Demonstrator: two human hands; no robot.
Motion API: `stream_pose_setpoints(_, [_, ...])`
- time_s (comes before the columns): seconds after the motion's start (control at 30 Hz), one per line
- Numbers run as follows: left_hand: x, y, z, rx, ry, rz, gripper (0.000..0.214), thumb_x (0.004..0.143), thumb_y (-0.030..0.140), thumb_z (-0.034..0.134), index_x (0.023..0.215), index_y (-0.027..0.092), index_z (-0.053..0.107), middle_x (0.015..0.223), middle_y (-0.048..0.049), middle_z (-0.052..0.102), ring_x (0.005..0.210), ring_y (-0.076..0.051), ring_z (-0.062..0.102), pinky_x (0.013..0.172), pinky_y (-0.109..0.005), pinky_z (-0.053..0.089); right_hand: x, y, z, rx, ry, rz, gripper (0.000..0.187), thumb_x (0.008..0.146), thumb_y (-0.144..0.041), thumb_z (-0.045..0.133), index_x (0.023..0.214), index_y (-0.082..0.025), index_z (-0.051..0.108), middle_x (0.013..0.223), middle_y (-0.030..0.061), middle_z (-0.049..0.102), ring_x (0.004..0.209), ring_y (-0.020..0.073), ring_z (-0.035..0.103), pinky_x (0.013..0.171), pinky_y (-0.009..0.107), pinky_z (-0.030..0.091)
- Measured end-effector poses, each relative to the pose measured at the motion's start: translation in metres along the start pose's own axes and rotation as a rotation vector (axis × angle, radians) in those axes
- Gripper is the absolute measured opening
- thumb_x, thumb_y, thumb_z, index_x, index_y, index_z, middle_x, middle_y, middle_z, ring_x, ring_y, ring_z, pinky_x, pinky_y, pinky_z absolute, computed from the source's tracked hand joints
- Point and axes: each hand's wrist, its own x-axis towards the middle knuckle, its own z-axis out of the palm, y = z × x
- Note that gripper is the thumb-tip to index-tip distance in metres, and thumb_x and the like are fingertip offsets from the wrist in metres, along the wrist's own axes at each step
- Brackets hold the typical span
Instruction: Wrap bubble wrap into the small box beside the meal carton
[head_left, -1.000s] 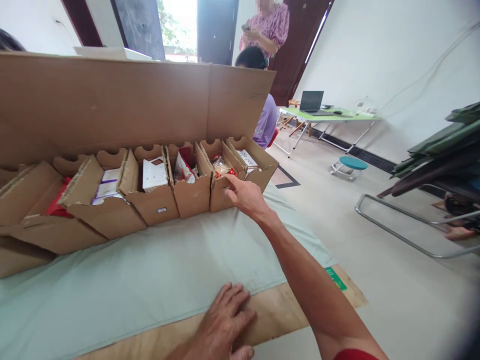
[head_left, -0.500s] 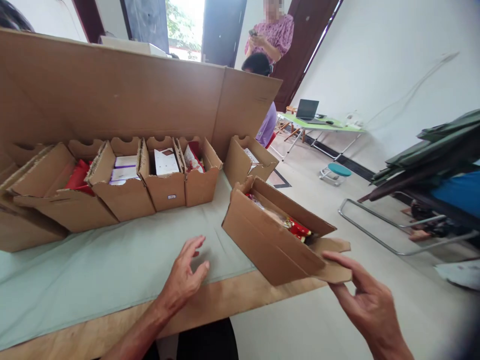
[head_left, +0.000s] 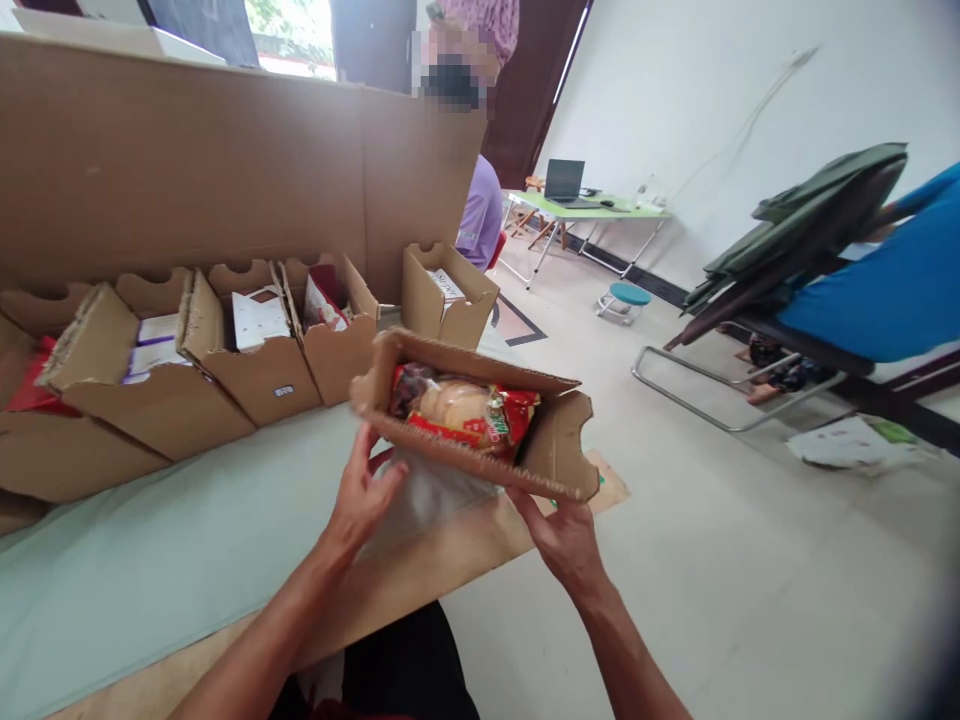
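I hold an open cardboard box (head_left: 480, 455) in the air over the table's front edge, tilted toward me. Inside it lies a red and clear food packet (head_left: 461, 410). My left hand (head_left: 361, 495) grips the box's near left corner from below. My right hand (head_left: 564, 535) supports the right end from underneath. A clear plastic sheet (head_left: 427, 495) hangs under the box between my hands.
A row of open cardboard boxes (head_left: 247, 350) with cartons and packets stands on the pale green table cover (head_left: 150, 560), backed by a tall cardboard wall (head_left: 225, 170). One separate box (head_left: 448, 300) sits at the row's right end. A seated person, folded chairs (head_left: 810, 240) and a stool (head_left: 628, 297) are on the right.
The box has come from my right side to the middle, level and nearer me. My left hand, free before, now grips it. My right hand moved under its right end.
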Motion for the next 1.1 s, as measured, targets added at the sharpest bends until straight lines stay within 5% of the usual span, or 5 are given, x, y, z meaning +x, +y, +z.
stream_pose_setpoints(0.1, [-0.041,-0.009,-0.018,0.024,0.135,-0.032,0.066,0.086,0.038,0.068,0.147,0.026,0.046,0.143,-0.0109,0.058,0.137,-0.028,0.055,0.116,-0.047,0.045,0.011,0.002,0.009,0.021,-0.105,-0.139,0.031,0.088,-0.045,0.065,0.111,-0.026,0.073,0.107,0.0112,0.076,0.120,0.0371,0.066,0.110,0.059,0.051])
stream_pose_setpoints(0.27, [-0.074,-0.012,-0.032,0.102,0.249,-0.096,0.062,0.089,0.036,0.069,0.146,0.029,0.046,0.140,-0.0097,0.059,0.136,-0.029,0.056,0.117,-0.049,0.044,0.037,-0.004,0.024,0.136,-0.311,-0.115,0.038,0.089,-0.044,0.064,0.121,-0.026,0.071,0.118,0.0099,0.076,0.120,0.0348,0.067,0.105,0.054,0.055])
stream_pose_setpoints(0.57, [-0.011,-0.010,-0.004,0.166,0.189,-0.052,0.080,0.085,0.033,0.064,0.158,0.026,0.032,0.162,-0.0128,0.041,0.149,-0.033,0.041,0.113,-0.051,0.049,0.110,0.033,0.038,0.320,-0.393,0.106,0.040,0.076,-0.048,0.078,0.104,-0.022,0.066,0.101,0.0091,0.077,0.091,0.0306,0.072,0.083,0.048,0.061])
stream_pose_setpoints(0.73, [0.025,-0.012,0.012,0.193,0.140,-0.008,0.090,0.081,0.027,0.062,0.162,0.026,0.025,0.165,-0.0126,0.036,0.149,-0.032,0.041,0.115,-0.050,0.047,0.150,0.045,0.051,0.444,-0.419,0.147,0.053,0.072,-0.043,0.081,0.117,-0.023,0.062,0.115,0.0084,0.075,0.103,0.0290,0.070,0.090,0.045,0.060])
stream_pose_setpoints(1.1, [0.038,-0.012,0.014,0.204,-0.020,0.015,0.096,0.076,0.019,0.060,0.163,0.010,0.021,0.171,-0.0183,0.026,0.156,-0.036,0.028,0.125,-0.053,0.034,0.136,0.053,0.068,0.470,-0.150,0.155,0.037,0.082,-0.048,0.072,0.108,-0.024,0.060,0.110,0.0095,0.071,0.106,0.0265,0.067,0.096,0.041,0.053])
